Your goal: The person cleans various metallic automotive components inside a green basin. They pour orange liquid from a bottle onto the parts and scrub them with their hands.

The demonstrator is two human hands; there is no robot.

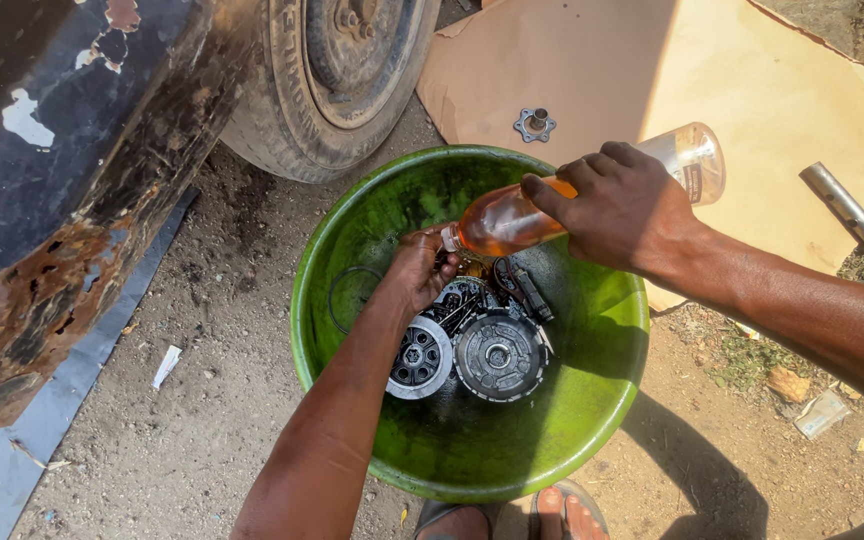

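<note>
While tilted, amber bottle point(552, 205), right hand point(624, 210), green basin point(592, 400)

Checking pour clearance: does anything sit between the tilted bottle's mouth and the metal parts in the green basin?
Yes, partly. The left hand reaches into the green basin directly under the mouth of the bottle, which the right hand tilts. The metal parts lie beneath and beside that hand.
</note>
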